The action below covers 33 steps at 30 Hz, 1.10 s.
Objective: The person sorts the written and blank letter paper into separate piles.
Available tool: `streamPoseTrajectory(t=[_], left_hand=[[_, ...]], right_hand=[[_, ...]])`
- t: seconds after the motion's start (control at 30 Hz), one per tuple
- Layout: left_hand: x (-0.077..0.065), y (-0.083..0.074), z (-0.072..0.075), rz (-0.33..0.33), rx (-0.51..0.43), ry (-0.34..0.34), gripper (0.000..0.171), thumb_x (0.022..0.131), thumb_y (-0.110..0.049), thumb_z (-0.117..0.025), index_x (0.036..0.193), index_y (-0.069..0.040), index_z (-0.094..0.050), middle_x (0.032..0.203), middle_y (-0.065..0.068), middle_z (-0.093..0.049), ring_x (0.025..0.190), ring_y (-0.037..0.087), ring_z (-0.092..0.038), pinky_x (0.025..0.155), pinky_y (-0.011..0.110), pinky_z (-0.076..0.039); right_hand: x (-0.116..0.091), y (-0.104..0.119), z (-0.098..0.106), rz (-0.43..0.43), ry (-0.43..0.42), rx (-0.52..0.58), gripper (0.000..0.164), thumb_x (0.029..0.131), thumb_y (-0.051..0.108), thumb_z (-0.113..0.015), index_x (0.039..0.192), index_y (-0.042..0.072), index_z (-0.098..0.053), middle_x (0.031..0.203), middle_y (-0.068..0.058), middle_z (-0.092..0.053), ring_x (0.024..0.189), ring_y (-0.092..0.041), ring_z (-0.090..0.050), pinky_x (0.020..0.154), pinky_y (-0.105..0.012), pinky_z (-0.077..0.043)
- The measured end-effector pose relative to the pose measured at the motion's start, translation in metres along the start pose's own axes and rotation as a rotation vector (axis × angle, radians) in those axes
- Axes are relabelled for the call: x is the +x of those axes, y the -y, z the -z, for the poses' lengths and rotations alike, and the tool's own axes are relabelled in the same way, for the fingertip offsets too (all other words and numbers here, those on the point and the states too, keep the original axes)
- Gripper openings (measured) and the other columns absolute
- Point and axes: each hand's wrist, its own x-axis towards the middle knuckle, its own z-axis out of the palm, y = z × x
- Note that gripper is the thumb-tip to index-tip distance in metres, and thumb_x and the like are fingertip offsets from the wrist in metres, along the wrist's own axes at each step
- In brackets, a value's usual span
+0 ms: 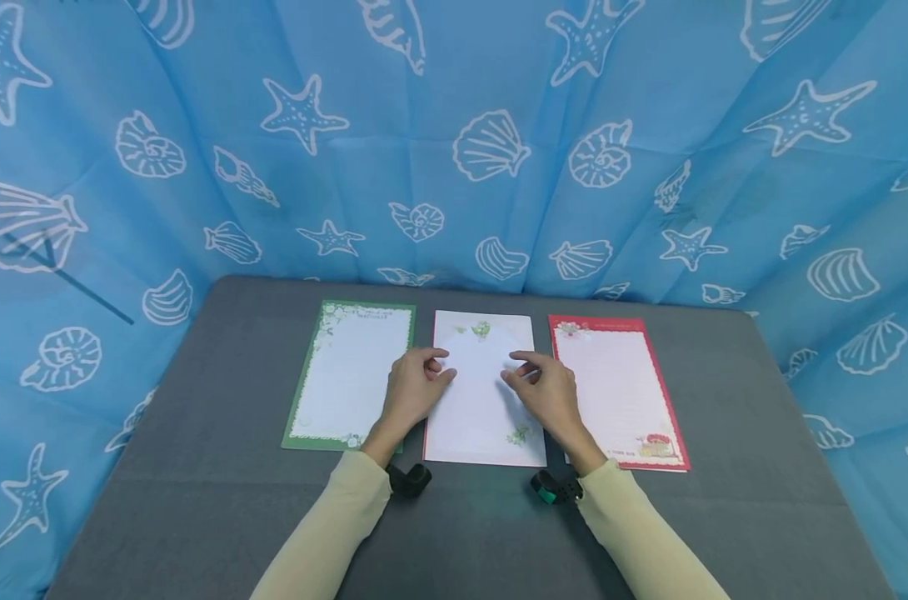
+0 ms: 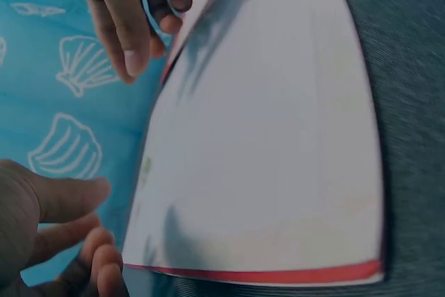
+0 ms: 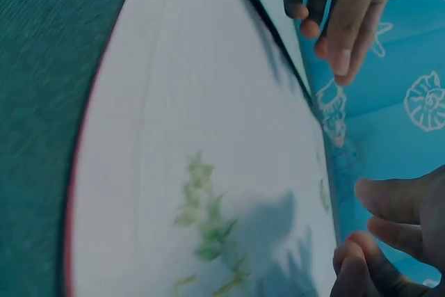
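A white sheet of paper (image 1: pixel 476 417) printed with small green sprigs lies in the middle of the table, a red edge showing along its left side. Above its left edge my left hand (image 1: pixel 411 387) hovers, thumb and fingers loosely bent and apart. My right hand (image 1: pixel 550 393) hangs over the right edge in a similar pose, holding nothing. Both wrist views show the hands' shadows on the sheet, including my left hand (image 2: pixel 35 220) and my right hand (image 3: pixel 400 234) with gaps between thumb and fingers. Green printing (image 3: pixel 208 213) is blurred in the right wrist view.
Left of the middle sheet lies a green-bordered sheet (image 1: pixel 349 375); to its right, a red-bordered one (image 1: pixel 611 383) with faint ruled lines. All three rest on a dark grey table (image 1: pixel 222 417). Behind hangs a blue curtain (image 1: pixel 379 183) with white shells and starfish.
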Motion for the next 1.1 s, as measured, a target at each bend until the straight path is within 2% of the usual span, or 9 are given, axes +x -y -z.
streamPoseTrajectory(t=[0.17,0.47,0.7,0.93,1.1], left_hand=[[-0.004,0.006,-0.003,0.038,0.085,-0.033,0.033,0.087,-0.012,-0.080,0.116,0.003,-0.073,0.083,0.009,-0.061,0.073,0.018,-0.056,0.066,0.037,-0.045],[-0.007,0.010,-0.007,0.118,0.142,0.005,0.046,0.086,-0.014,-0.081,0.124,0.007,-0.067,0.097,0.016,-0.061,0.083,0.026,-0.060,0.071,0.042,-0.050],[-0.008,0.008,-0.009,0.129,0.157,0.008,0.047,0.085,-0.011,-0.082,0.125,0.008,-0.066,0.098,0.016,-0.060,0.085,0.027,-0.059,0.073,0.043,-0.050],[-0.008,0.005,-0.009,0.125,0.163,0.000,0.047,0.086,-0.011,-0.081,0.127,0.007,-0.066,0.100,0.016,-0.060,0.087,0.029,-0.061,0.074,0.044,-0.051],[-0.007,0.004,-0.007,0.122,0.147,-0.020,0.046,0.086,-0.008,-0.080,0.127,0.006,-0.066,0.099,0.015,-0.059,0.083,0.026,-0.059,0.071,0.042,-0.049]], right_hand=[[-0.003,-0.011,-0.003,-0.031,-0.019,-0.060,0.041,0.085,0.012,-0.082,0.121,-0.005,-0.070,0.093,-0.018,-0.066,0.083,-0.030,-0.059,0.078,-0.044,-0.041],[-0.006,-0.021,-0.006,-0.099,-0.005,-0.152,0.057,0.085,0.013,-0.080,0.128,-0.016,-0.059,0.112,-0.031,-0.055,0.098,-0.040,-0.054,0.082,-0.052,-0.043],[-0.007,-0.020,-0.005,-0.103,-0.007,-0.140,0.058,0.086,0.012,-0.080,0.131,-0.018,-0.057,0.112,-0.031,-0.056,0.099,-0.040,-0.054,0.083,-0.052,-0.042],[-0.008,-0.020,-0.006,-0.066,-0.051,-0.113,0.054,0.085,0.007,-0.079,0.129,-0.017,-0.059,0.106,-0.029,-0.057,0.094,-0.039,-0.054,0.079,-0.050,-0.041],[-0.008,-0.019,-0.006,-0.058,-0.073,-0.076,0.051,0.085,0.005,-0.078,0.129,-0.013,-0.061,0.101,-0.025,-0.059,0.089,-0.036,-0.057,0.078,-0.047,-0.042]])
